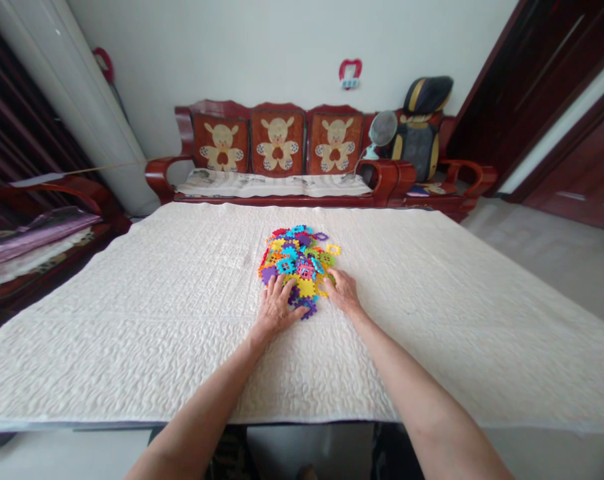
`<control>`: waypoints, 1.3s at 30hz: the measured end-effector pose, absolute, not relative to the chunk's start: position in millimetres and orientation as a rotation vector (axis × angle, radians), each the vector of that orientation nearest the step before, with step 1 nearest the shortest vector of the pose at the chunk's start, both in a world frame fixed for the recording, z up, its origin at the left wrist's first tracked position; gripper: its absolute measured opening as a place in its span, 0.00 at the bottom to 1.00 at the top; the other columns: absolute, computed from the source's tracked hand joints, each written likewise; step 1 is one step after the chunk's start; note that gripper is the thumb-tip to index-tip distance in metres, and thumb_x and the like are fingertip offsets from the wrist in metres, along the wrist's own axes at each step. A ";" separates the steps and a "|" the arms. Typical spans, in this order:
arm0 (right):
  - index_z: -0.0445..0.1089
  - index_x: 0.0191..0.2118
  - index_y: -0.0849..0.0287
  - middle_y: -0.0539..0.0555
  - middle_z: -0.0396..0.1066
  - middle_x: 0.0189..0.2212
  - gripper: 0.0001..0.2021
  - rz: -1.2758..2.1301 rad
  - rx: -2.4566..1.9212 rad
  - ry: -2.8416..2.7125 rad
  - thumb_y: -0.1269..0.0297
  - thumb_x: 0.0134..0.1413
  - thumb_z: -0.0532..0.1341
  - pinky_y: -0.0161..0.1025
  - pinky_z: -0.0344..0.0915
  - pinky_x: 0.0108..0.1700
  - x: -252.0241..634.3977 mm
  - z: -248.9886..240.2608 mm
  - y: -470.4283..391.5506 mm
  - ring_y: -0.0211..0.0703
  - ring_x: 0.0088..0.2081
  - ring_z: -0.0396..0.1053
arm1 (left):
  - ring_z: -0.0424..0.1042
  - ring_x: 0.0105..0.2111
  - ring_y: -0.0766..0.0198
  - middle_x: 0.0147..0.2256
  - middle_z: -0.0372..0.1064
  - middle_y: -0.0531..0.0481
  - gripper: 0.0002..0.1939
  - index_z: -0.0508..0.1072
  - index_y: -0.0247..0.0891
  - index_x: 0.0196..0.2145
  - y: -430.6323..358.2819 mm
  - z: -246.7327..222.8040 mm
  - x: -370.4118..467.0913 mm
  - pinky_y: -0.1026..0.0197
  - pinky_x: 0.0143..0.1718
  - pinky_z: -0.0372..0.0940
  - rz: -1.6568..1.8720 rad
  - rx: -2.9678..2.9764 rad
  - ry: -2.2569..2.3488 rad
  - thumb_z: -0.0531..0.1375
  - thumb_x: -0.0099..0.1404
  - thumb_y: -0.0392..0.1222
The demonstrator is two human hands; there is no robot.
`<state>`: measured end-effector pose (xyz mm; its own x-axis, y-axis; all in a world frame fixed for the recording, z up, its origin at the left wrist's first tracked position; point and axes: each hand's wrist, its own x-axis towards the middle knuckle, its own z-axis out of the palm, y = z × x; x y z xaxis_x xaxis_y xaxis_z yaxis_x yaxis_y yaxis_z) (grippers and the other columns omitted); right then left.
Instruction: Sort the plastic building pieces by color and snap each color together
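A heap of colourful interlocking plastic building tiles [289,253] lies on the white quilted cover [182,280]. Purple, blue, yellow, red, orange and green pieces overlap, some with window-like cutouts. My left hand [278,305] rests at the near left side of the heap, fingers spread over a purple tile [269,275] and others. At the near right side, my right hand [343,291] touches the edge pieces with its fingers apart. Between the hands lies a yellow tile [307,288]. Neither hand grips a piece that I can see.
Beyond the covered table stands a red wooden sofa [157,175] with bear-patterned cushions [278,143]. A small fan [383,128] and a chair with a massage pad [416,150] are at the back right. Another wooden seat [82,190] is at the left.
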<state>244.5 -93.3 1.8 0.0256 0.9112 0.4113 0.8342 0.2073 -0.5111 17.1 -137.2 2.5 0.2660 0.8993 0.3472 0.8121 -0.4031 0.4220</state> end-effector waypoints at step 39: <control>0.68 0.51 0.59 0.59 0.70 0.53 0.18 0.123 -1.584 -1.860 0.64 0.58 0.52 0.47 0.56 0.58 248.0 -6.0 -95.0 0.48 0.56 0.64 | 0.51 0.65 0.45 0.63 0.53 0.38 0.35 0.59 0.40 0.61 -133.7 -16.6 11.6 0.39 0.64 0.52 1.103 2.395 1.511 0.62 0.60 0.51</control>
<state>248.0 -95.0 -6.0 -0.0268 0.9025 0.4299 0.8382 0.2546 -0.4822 11.6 -133.7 -16.6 0.2438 0.8188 0.5197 0.7445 -0.5014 0.4408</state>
